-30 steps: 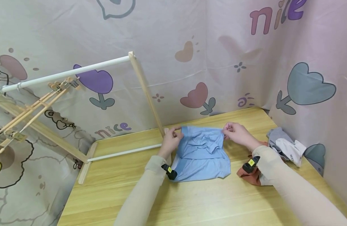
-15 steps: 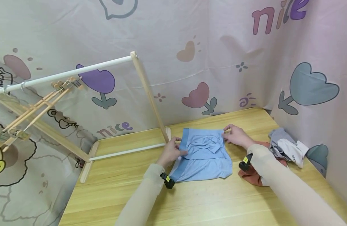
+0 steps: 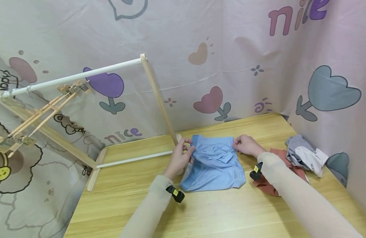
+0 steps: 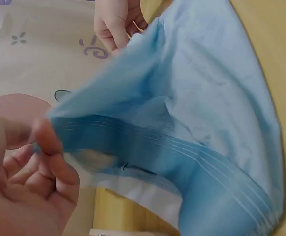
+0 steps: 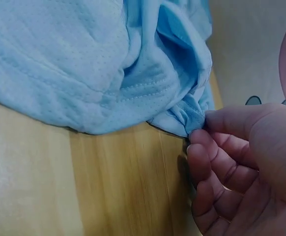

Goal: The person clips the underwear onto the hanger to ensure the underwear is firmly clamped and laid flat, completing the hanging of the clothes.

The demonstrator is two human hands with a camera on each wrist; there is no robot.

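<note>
Light blue underpants point(image 3: 212, 172) lie on the wooden table, bunched in the middle, with a darker blue waistband along their left side. My left hand point(image 3: 179, 157) pinches the far corner of the waistband point(image 4: 157, 147). In the left wrist view the waistband is lifted there and gapes, showing its inside. At the far right corner, my right hand point(image 3: 246, 144) pinches the hem between thumb and forefinger, its other fingers loosely curled in the right wrist view. The cloth stretches between both hands.
Beside my right forearm lie a rust-red cloth point(image 3: 267, 186) and a grey and white garment point(image 3: 309, 155). A wooden rack with a white top rail point(image 3: 81, 76) stands at left, carrying a wooden hanger with clips point(image 3: 49, 107). A printed curtain point(image 3: 177, 29) backs the table.
Half a second ago my left hand had its fingers spread at the waistband, which lay flat; now it pinches and raises the far corner. My right hand has closed on the right corner again.
</note>
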